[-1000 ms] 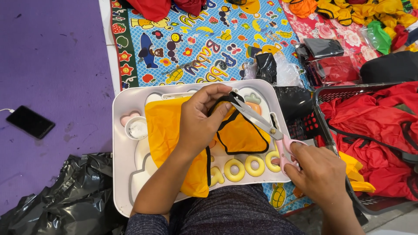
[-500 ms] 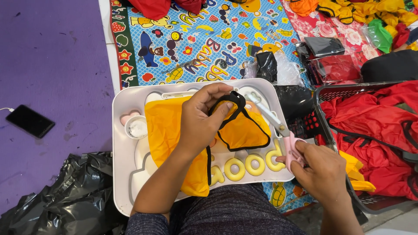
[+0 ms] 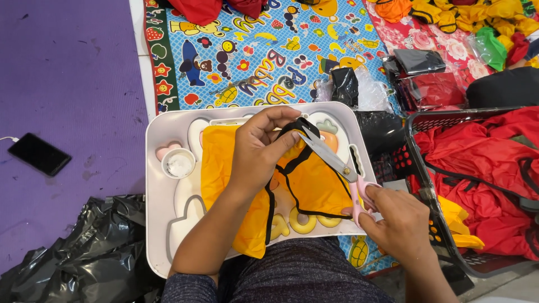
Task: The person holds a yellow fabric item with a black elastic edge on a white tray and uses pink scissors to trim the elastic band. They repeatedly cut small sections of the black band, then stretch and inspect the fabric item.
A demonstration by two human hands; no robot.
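A yellow cloth piece with black trim (image 3: 314, 185) lies across a white lap tray (image 3: 157, 168). My left hand (image 3: 259, 148) pinches the black trim and lifts a loop of it near the tray's far edge. My right hand (image 3: 396, 221) grips pink-handled scissors (image 3: 331, 160) at the tray's right edge. The blades point up and left, and their tips sit right at the lifted black trim beside my left fingers.
A small white cup (image 3: 178, 164) stands in the tray's left side. A black phone (image 3: 39, 154) lies on the purple mat at left. A black basket (image 3: 449, 247) of red cloth sits at right, black plastic bags (image 3: 84, 252) at lower left, a cartoon-print mat (image 3: 252, 50) beyond.
My right hand has brought the scissors up from the tray's lower right edge, and the blades now reach the black trim that my left hand holds raised.
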